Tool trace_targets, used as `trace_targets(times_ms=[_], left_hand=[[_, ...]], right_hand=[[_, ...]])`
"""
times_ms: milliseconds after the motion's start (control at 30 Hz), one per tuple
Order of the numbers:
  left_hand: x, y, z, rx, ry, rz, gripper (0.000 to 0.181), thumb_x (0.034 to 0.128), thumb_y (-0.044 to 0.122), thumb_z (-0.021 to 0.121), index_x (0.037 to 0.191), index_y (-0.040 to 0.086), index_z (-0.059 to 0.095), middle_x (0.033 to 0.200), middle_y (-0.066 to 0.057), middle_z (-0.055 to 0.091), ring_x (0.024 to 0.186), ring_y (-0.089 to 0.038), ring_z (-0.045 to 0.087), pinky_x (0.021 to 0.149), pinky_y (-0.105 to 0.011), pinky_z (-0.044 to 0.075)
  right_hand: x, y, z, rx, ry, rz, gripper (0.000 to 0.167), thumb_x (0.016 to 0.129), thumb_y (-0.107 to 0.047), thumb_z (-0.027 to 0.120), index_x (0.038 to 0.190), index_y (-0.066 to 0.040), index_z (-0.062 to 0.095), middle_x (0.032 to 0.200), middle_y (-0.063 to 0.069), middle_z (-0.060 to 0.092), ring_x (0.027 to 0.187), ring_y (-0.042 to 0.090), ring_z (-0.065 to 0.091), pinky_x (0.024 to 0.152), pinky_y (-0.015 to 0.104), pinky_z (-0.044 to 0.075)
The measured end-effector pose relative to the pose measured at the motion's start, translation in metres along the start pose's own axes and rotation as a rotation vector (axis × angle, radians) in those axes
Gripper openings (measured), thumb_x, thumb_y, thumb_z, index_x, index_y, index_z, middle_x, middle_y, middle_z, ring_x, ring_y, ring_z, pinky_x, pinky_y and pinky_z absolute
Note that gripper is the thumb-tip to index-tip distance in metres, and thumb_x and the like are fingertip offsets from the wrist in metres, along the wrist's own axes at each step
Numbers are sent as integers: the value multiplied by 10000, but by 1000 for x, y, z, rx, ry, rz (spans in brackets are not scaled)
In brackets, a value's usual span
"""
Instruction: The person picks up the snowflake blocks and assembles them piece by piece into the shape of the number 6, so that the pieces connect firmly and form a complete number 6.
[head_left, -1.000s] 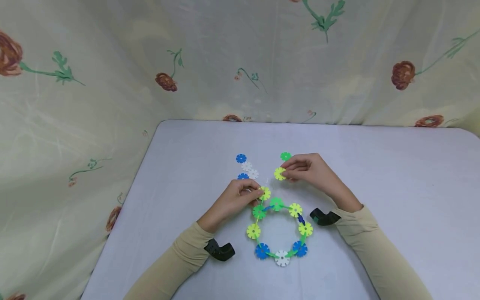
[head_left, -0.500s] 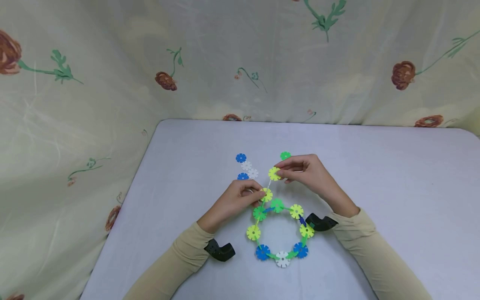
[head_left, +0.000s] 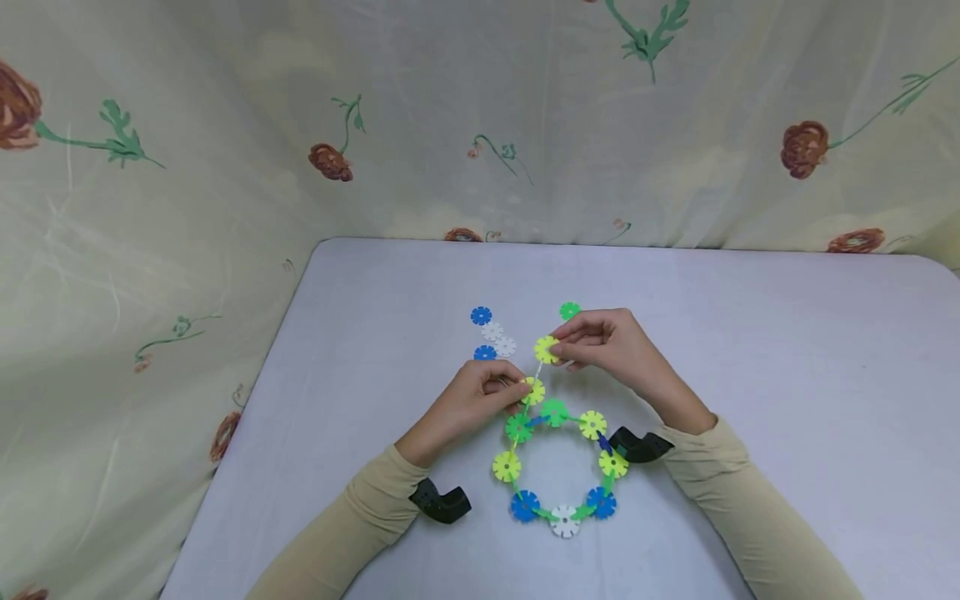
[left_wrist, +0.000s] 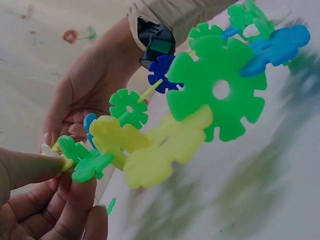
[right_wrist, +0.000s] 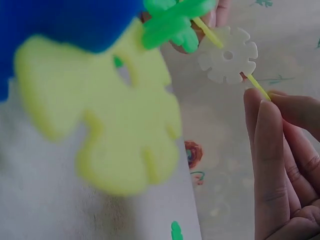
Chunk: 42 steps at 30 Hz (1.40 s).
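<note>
In the head view my left hand [head_left: 480,398] pinches a yellow notched plastic disc [head_left: 534,391] at the upper left of a ring of linked snowflake discs [head_left: 507,467]. The ring mixes green, yellow, blue and white pieces. My right hand [head_left: 611,343] holds another yellow snowflake disc [head_left: 546,350] between thumb and fingers. Between the two yellow pieces a white snowflake disc [right_wrist: 228,55] faces the right wrist view, with the right hand's yellow disc [right_wrist: 259,87] edge-on in its rim. Left-hand fingertips partly cover their disc in the left wrist view.
Loose discs lie beyond the hands on the white table [head_left: 390,317]: a blue one [head_left: 481,316], white ones [head_left: 505,346], another blue one [head_left: 485,352] and a green one [head_left: 570,311]. A flowered cloth [head_left: 420,125] hangs behind. Black wrist cameras [head_left: 441,502] sit near the ring.
My right hand has moved left with its yellow disc, which now meets the white disc above the left hand. The left hand has barely moved and keeps its pinch.
</note>
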<state>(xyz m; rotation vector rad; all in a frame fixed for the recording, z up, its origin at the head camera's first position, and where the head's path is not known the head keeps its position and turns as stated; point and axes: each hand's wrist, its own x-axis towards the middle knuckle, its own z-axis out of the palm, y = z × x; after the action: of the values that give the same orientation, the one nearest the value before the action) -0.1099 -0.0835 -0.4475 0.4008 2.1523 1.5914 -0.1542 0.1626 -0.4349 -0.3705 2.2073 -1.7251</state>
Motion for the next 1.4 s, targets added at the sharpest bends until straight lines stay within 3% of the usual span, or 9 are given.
trace_targets(times_ms=[200, 300, 467, 733, 1067, 1400], left_hand=[[-1, 1, 0, 27, 3, 17, 160, 1022, 143, 657, 1050, 0, 723, 882, -172, 746, 733, -140, 681, 795, -334, 609], [0, 0, -1, 30, 1, 17, 160, 1024, 143, 655, 1050, 1, 724, 882, -167, 746, 735, -146, 684, 804, -362, 611], [0, -1, -1, 29, 4, 14, 166, 1024, 160, 657, 1043, 11, 729, 871, -145, 745, 728, -124, 677, 792, -312, 595], [-2, 1, -1, 29, 15, 16, 173, 1021, 171, 661, 1022, 16, 736, 819, -133, 727, 720, -166, 675, 782, -267, 560], [-3, 2, 1, 44, 34, 14, 164, 1014, 175, 676, 1019, 30, 752, 785, -66, 731, 690, -96, 674, 758, -205, 541], [-4, 6, 5, 76, 86, -3, 131, 984, 113, 702, 1000, -4, 759, 782, -117, 742, 673, -178, 694, 715, -205, 521]], right_hand=[[0, 1, 1, 23, -1, 11, 240, 938, -102, 760, 1106, 64, 718, 965, 68, 798, 839, 244, 794, 742, 420, 668], [0, 1, 2, 14, 0, 24, 233, 936, -116, 765, 1094, 50, 722, 956, 66, 796, 838, 266, 793, 735, 423, 667], [0, -1, 4, 19, -9, 40, 237, 936, -139, 771, 1090, 36, 725, 955, 74, 794, 848, 319, 789, 740, 447, 665], [0, 1, 4, 35, -26, 13, 202, 951, -76, 737, 1057, 94, 715, 1061, 203, 780, 846, 274, 795, 718, 392, 666], [-1, 3, 7, 91, -37, -9, 167, 946, -11, 719, 1031, 132, 701, 973, 6, 806, 795, 175, 792, 714, 410, 668], [-2, 1, 6, 98, -64, -22, 157, 929, -3, 739, 1008, 130, 710, 968, 63, 806, 800, 260, 794, 719, 435, 667]])
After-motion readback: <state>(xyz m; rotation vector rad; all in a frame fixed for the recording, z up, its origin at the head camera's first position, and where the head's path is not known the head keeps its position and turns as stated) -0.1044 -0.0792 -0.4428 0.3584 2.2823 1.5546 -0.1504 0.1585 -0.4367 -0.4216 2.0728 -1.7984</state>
